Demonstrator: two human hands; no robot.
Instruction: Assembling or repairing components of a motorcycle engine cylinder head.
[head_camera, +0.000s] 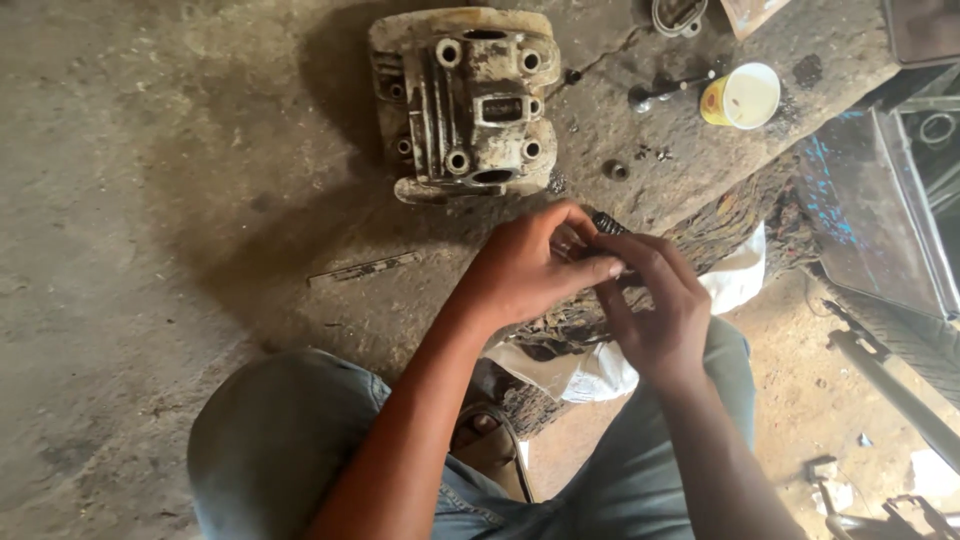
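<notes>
Both my hands meet over the edge of a concrete slab (180, 180). My left hand (525, 270) and my right hand (655, 310) together pinch a small dark ridged part (607, 224), most of it hidden by my fingers. Just beyond my hands a dirty metal engine cylinder head (465, 100) with bolt holes rests on the slab. My knees in blue jeans (290, 430) show below.
A thin flat metal strip (362, 268) lies left of my hands. A small ring-shaped part (616, 170), a valve-like rod (665, 90) and a yellow and white cup (742, 96) sit at the back right. White cloth (735, 285) hangs off the slab edge; metal frames stand at right.
</notes>
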